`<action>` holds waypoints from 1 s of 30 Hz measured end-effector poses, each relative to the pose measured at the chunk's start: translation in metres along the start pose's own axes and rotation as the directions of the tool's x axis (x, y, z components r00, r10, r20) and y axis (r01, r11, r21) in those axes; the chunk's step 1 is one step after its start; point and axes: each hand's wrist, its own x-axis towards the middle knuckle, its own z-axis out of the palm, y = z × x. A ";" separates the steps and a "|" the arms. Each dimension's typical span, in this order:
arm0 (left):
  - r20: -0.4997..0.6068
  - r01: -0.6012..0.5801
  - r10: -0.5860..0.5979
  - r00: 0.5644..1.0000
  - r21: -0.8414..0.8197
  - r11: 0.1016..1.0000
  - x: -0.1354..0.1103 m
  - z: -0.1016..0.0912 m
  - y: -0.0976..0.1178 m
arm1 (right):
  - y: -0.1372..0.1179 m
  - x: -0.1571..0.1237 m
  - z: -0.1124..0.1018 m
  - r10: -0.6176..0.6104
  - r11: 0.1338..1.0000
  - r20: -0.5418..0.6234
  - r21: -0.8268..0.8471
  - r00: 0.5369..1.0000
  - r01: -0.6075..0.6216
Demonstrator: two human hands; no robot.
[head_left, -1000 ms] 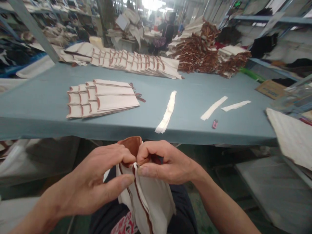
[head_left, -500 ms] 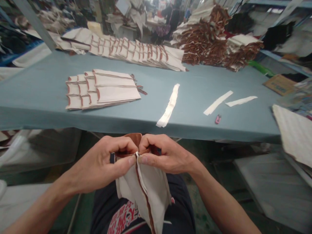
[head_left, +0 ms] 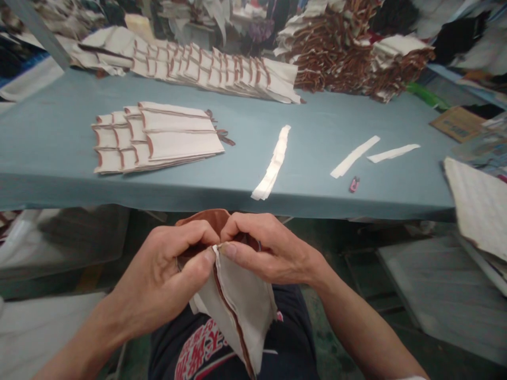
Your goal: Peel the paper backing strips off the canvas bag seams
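A cream fabric piece (head_left: 245, 295) with a brown lining and a brown-edged seam hangs from my hands, above my lap. My left hand (head_left: 170, 269) pinches its top edge between thumb and forefinger, just left of the seam. Close beside it, my right hand (head_left: 269, 248) grips the same edge right of the seam, thumb on the near side. The brown lining (head_left: 206, 215) bulges up behind the fingers. Both hands' remaining fingers are curled and partly hidden. The fabric's lower end tapers down over the dark printed clothing (head_left: 206, 343).
On the blue-covered table (head_left: 309, 158) lie overlapping cream pieces (head_left: 178, 142), a stack of white strips (head_left: 273, 163), two loose strips (head_left: 355, 157) and a small pink tool (head_left: 354, 184). A long row of similar pieces (head_left: 209, 68) and a tall brown-and-cream pile (head_left: 328, 58) line the back.
The view has tipped slightly, so the table things sit higher. My hands stay on the fabric's edge; the left has shifted a little lower and left, and more brown lining shows behind them.
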 end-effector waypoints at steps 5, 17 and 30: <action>-0.004 -0.040 0.040 0.999 0.057 0.998 -0.002 0.000 -0.008 | -0.002 -0.001 0.003 0.019 0.999 -0.018 -0.035 1.000 -0.020; 0.037 -0.061 0.058 0.998 0.073 0.995 -0.005 -0.008 -0.013 | -0.001 0.004 0.007 0.006 1.000 0.034 -0.010 0.999 -0.005; 0.250 0.176 -0.192 0.949 0.085 0.981 -0.006 -0.027 -0.021 | -0.006 0.012 0.012 0.079 0.989 0.077 -0.128 0.994 -0.069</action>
